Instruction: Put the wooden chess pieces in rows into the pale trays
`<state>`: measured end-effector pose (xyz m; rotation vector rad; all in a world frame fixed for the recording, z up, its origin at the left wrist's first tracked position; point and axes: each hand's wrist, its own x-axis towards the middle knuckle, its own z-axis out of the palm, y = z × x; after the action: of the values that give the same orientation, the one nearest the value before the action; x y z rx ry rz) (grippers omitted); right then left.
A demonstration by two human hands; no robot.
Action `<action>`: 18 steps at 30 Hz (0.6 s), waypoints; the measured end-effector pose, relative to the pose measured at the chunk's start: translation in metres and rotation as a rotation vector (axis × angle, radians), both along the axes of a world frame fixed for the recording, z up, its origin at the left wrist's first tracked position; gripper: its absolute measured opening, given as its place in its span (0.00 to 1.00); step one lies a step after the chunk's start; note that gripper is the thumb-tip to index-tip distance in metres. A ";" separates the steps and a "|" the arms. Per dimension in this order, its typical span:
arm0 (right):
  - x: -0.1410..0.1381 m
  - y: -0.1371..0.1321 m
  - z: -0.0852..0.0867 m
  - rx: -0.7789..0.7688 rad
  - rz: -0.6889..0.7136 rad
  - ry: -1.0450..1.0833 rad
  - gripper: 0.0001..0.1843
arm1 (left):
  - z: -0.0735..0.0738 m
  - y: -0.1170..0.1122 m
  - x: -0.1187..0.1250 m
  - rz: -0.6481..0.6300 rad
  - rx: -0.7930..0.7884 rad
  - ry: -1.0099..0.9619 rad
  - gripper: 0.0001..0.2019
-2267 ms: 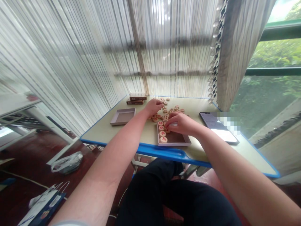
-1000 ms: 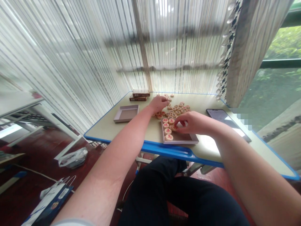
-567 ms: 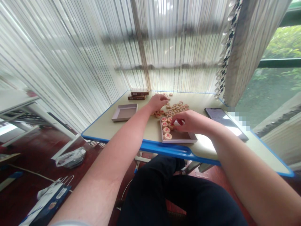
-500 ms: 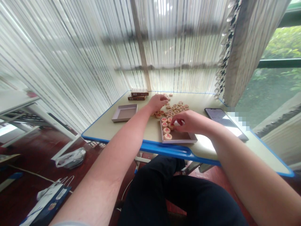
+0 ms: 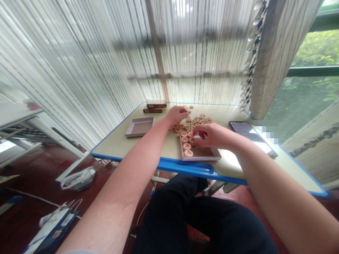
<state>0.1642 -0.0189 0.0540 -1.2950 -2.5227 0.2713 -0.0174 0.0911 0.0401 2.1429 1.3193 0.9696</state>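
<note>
Round wooden xiangqi pieces (image 5: 197, 121) with painted characters lie in a loose pile at the middle of the table. Several with red characters stand in two columns along the left side of a shallow open box (image 5: 202, 158). My right hand (image 5: 209, 135) reaches over this box, thumb and forefinger apart, right beside a red-marked piece (image 5: 191, 140) in the second column. Farther back, my left hand (image 5: 178, 115) has its fingers closed on a xiangqi piece at the far left of the pile; the fingers partly hide that piece.
A matching shallow tray (image 5: 140, 132) lies at the left of the table (image 5: 116, 144). Behind it are two small stacked brown boxes (image 5: 155, 106). At the right rests a phone (image 5: 242, 127) near a bright reflective dark slab. String curtains hang close behind.
My right fingers have eased off the piece in the second column, which now shows more fully. My left hand stays at the pile. The view has shifted slightly.
</note>
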 end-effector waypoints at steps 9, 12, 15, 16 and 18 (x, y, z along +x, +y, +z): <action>-0.004 -0.001 -0.006 0.027 -0.025 -0.015 0.13 | 0.003 -0.003 0.000 0.004 -0.007 0.007 0.13; -0.006 -0.001 -0.007 0.040 -0.021 -0.017 0.12 | 0.003 -0.002 0.000 0.004 -0.002 0.013 0.13; -0.006 -0.001 -0.008 0.050 -0.014 -0.020 0.10 | 0.002 -0.002 0.000 -0.003 0.007 0.014 0.13; -0.006 -0.001 -0.008 0.051 -0.012 -0.019 0.10 | 0.002 -0.001 0.000 -0.005 0.008 0.016 0.13; -0.006 -0.001 -0.007 0.047 -0.008 -0.015 0.10 | 0.001 -0.001 -0.001 -0.005 0.010 0.023 0.14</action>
<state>0.1579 -0.0198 0.0470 -1.2939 -2.5196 0.2001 -0.0180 0.0905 0.0411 2.1700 1.3218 0.9534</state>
